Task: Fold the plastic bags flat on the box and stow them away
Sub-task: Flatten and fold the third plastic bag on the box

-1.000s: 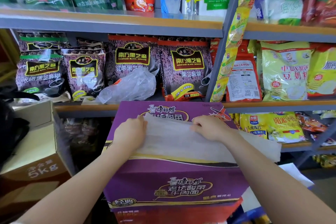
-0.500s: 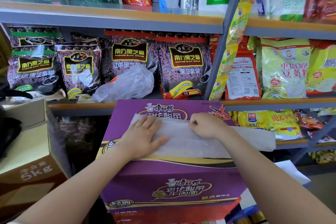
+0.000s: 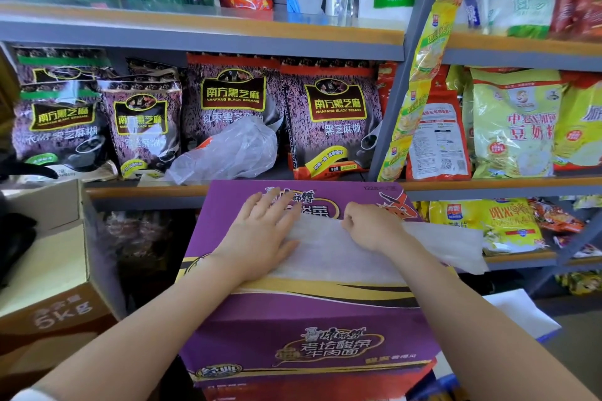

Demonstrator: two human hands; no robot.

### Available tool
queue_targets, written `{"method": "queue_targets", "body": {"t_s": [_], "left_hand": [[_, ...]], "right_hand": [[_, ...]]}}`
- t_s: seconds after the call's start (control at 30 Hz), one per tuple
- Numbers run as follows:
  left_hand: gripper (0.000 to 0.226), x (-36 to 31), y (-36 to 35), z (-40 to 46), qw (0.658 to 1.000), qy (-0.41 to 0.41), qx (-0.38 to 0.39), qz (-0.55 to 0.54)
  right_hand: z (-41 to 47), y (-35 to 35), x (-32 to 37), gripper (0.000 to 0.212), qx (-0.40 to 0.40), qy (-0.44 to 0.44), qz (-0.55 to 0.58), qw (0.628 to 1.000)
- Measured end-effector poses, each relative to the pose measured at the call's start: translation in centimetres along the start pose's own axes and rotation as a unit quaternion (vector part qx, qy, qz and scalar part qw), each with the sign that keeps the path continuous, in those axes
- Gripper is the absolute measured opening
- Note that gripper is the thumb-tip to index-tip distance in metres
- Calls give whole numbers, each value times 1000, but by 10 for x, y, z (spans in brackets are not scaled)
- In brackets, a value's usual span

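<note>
The step in hand is judged to be flattening one plastic bag [image 3: 345, 254] on top of the purple noodle carton [image 3: 306, 329]. The left hand [image 3: 260, 234] lies palm-down with straight, spread fingers, pressing the bag's left end against the carton lid. The right hand [image 3: 371, 228] has its fingers curled and pinches the bag's far edge. The bag appears as a thin, translucent white strip, largely smoothed; its right end overhangs the carton's right edge. The next move likely calls for a firm hold at the left end while the overhanging end is folded inward, then creased. A second, crumpled clear plastic bag [image 3: 231, 150] rests on the shelf [image 3: 146, 190] behind the carton, against the black sesame packs [image 3: 329, 117], apparently not yet folded.
</note>
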State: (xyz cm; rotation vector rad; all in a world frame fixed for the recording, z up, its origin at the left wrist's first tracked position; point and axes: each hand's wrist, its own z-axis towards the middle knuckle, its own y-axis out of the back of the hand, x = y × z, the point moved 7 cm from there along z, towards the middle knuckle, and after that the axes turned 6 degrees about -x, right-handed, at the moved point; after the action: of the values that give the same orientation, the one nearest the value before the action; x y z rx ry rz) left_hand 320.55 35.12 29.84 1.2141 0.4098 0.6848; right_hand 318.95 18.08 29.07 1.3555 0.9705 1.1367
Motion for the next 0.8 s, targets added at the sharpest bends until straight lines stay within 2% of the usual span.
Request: {"method": "queue_targets", "body": {"t_s": [0.03,0.07,0.13,0.17,0.3,0.4,0.57,0.63,0.73,0.8], "left_hand": [[70,-6,0,2,1000,-23,-3,-14],[76,-11,-5,3,998,-39,15,-50],[93,-12,-26,-2,987,-2,103,-125],[98,-9,-33,-3,983,15,129,-129],[120,-7,-38,-7,981,24,155,-114],[123,-4,-39,-9,978,49,174,-102],[114,1,-42,-7,977,80,180,-82],[115,1,-41,-8,976,80,187,-76],[116,0,-40,-7,975,83,191,-72],[119,-1,-38,-8,975,83,195,-73]], "right_hand": [[0,-1,0,24,-7,-1,-1,1000],[0,-1,0,25,-14,-1,-3,1000],[-1,-2,1,24,-25,1,-6,1000],[-1,-2,1,23,-31,5,-8,999],[-7,-1,2,22,-71,38,-20,997],[-13,1,-11,24,-95,33,-41,994],[-24,3,-55,33,-72,-84,-78,991],[-28,12,-50,33,-77,-102,-111,986],[-29,24,2,44,-128,11,-90,988],[-32,12,37,50,-89,75,-42,992]]}}
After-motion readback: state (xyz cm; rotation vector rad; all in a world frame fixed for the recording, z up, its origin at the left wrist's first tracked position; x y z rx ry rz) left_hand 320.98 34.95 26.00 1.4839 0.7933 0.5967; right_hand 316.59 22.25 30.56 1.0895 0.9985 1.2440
